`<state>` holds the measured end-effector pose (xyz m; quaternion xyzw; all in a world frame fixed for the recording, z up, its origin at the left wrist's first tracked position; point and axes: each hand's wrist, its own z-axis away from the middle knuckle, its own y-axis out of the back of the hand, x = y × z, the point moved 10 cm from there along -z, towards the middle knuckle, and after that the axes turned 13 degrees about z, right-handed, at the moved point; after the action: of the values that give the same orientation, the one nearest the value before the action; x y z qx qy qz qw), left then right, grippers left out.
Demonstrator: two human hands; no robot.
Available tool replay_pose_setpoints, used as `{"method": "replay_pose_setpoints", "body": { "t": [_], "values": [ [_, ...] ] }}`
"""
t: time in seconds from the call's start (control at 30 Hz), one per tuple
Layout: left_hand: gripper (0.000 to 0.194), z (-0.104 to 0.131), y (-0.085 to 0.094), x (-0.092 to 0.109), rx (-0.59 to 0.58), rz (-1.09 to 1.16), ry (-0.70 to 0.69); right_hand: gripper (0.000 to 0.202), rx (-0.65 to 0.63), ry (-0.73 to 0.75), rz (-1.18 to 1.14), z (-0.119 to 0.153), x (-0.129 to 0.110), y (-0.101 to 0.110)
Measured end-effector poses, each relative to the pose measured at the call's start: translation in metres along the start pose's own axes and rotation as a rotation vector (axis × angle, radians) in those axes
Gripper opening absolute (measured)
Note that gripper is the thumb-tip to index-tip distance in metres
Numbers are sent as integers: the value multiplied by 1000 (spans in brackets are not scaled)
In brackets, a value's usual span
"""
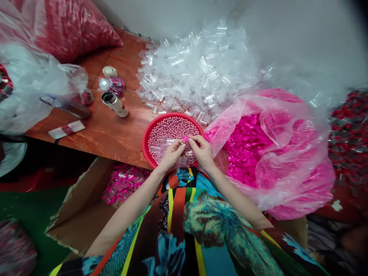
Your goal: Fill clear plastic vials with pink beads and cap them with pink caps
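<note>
We see both hands meeting over the bowl (146, 145), near the front edge of the worktop (115, 132); the left hand (172, 154) and the right hand (203, 151) are drawn in to a fingertip pinch, with a pink cap (185, 138) between them; whether a tube sits under it, hidden by the fingers, we cannot tell. Below them the bowl holds pink beads (175, 125), with clear tubes (161, 147) lying on top; a heap of similar tubes (195, 73) stands behind, and the bag (296, 161) to the right is full of loose caps (247, 149); at the left, below the worktop, capped tubes (123, 180) lie in a box (76, 201). We judge the step in hand to be fitting or adjusting the cap; the next move, as we read it, calls for a steady hold by one hand and a light, straight press by the other.
</note>
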<state>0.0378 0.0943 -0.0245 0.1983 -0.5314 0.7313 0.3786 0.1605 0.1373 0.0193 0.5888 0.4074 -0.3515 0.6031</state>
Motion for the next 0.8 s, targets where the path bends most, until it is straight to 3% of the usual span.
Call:
{"method": "replay_pose_setpoints", "body": {
  "t": [0.17,0.4,0.53,0.67,0.8],
  "values": [
    [41,1,0,-5,27,15,8,15,-41,97,61,-1,-8,0],
    [43,4,0,-13,42,81,81,16,-62,116,68,0,0,-2],
    [36,3,5,-7,87,56,10,19,-109,153,64,-1,-2,-6],
    [26,2,8,2,93,-49,-39,21,-185,285,116,-3,-17,-7],
    [31,1,8,4,92,-37,-14,22,-248,326,137,0,-26,-7]
  ]
}}
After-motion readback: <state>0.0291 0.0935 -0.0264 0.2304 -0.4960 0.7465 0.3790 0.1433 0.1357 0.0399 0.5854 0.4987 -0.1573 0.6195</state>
